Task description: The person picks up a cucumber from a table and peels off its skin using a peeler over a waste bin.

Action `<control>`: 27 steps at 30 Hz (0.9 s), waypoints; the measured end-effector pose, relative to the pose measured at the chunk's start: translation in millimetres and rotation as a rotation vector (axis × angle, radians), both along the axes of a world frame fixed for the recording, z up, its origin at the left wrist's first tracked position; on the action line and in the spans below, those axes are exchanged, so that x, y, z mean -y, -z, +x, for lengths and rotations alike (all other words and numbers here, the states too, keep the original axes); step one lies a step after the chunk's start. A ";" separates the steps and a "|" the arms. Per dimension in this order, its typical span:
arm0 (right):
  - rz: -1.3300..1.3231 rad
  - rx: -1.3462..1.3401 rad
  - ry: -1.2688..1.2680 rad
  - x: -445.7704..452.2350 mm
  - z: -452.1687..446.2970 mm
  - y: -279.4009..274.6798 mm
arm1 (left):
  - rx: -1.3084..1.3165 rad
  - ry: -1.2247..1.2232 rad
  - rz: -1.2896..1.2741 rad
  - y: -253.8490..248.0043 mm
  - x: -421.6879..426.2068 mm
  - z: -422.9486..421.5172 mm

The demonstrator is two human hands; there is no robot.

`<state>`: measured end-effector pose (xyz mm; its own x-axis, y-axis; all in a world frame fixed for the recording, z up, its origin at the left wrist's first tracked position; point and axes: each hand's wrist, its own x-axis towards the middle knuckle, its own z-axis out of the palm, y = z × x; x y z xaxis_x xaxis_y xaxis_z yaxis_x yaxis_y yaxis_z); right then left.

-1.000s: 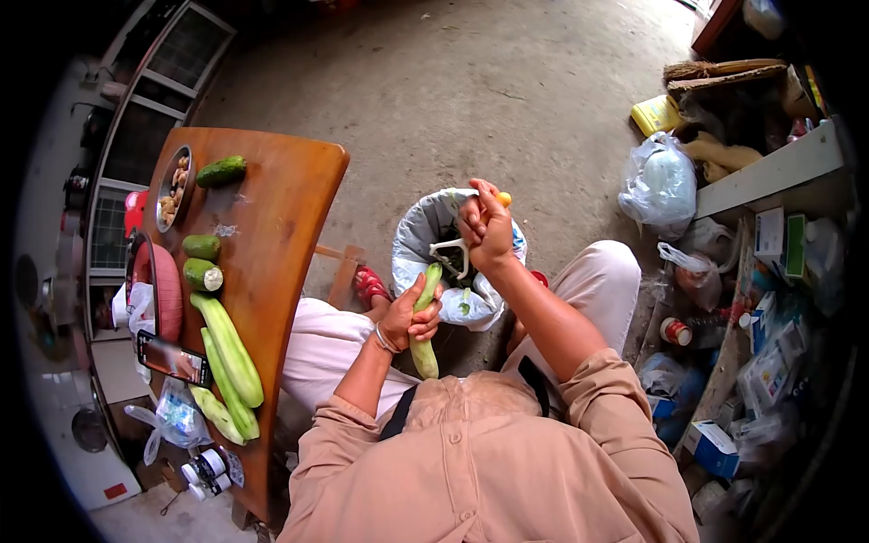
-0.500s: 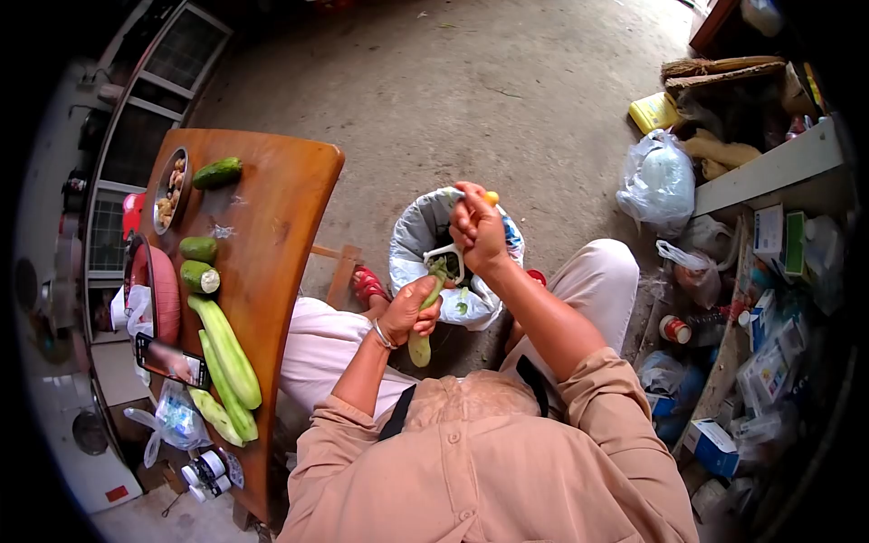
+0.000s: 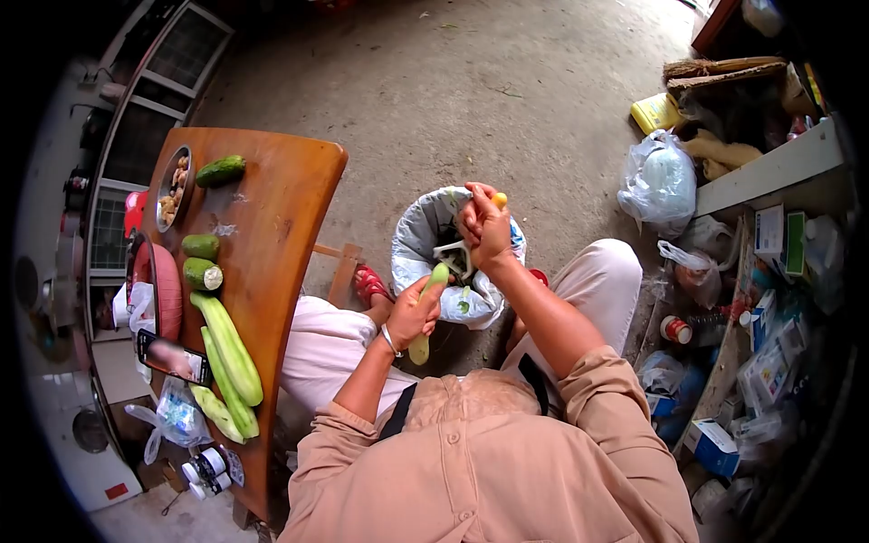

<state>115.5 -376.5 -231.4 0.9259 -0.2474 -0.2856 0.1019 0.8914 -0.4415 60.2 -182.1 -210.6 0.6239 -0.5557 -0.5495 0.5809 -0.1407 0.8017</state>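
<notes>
My left hand (image 3: 412, 314) is closed around the middle of a peeled, pale green cucumber (image 3: 438, 276), held slanted in front of my lap. In my right hand (image 3: 486, 228) is a peeler (image 3: 464, 269). Its pale, wide head points down toward the cucumber's upper end, and a yellow handle tip (image 3: 500, 200) sticks out above my fist. The head stands slightly apart from the cucumber. Beneath both hands is a bin with a white plastic liner (image 3: 414, 237), with some green peel inside.
On the wooden table (image 3: 290, 190) at left lie peeled cucumbers (image 3: 231, 348), unpeeled dark green pieces (image 3: 202, 273), a whole one (image 3: 220, 170), a metal bowl (image 3: 186, 190) and a phone (image 3: 172, 357). Plastic bags (image 3: 659, 181) and boxes (image 3: 712, 447) crowd the right side.
My right hand and the peeler have moved slightly right, with the peeler head now off the cucumber. The cucumber's upper end is more exposed; green peel hung there before.
</notes>
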 end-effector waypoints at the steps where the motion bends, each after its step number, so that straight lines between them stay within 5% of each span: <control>1: -0.070 -0.037 0.033 2.1 2.3 7.3 | -0.023 -0.015 -0.017 -5.0 0.8 -0.2; 4: -0.112 -0.083 0.073 5.3 0.9 5.5 | 0.042 -0.030 -0.018 -0.7 0.2 -0.8; 7: 0.194 0.014 0.000 1.5 -1.7 -2.3 | 0.100 -0.046 0.003 11.6 -1.9 2.1; 10: 0.211 0.001 -0.118 0.0 -1.2 1.1 | 0.209 -0.072 0.039 16.2 -1.6 -3.8; 12: -0.155 -0.168 -0.076 3.3 -2.7 1.4 | 0.504 -0.119 0.096 23.2 -4.1 -6.6; 16: 0.049 -0.065 0.015 6.5 -4.1 1.4 | 0.793 -0.108 0.156 20.2 -4.3 0.7; 20: 0.255 0.112 -0.130 0.7 -9.7 -19.6 | 0.817 -0.054 0.333 3.5 4.1 -1.3; 23: -0.023 0.003 -0.052 1.6 -11.0 -22.5 | 0.761 -0.107 0.274 -1.4 8.3 -0.8; 26: -0.121 -0.078 0.047 12.2 -10.6 -17.3 | 0.228 -0.370 -0.097 -3.4 -0.8 -2.3; 27: -0.183 -0.124 -0.050 12.4 -14.1 -11.9 | 0.272 -0.441 -0.104 -13.5 7.8 0.0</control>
<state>101.3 -388.9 -219.5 0.8989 -0.2606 -0.3522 -0.0050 0.7977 -0.6031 60.2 -189.9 -197.1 0.9230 -0.2511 -0.2917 0.3364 0.1582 0.9283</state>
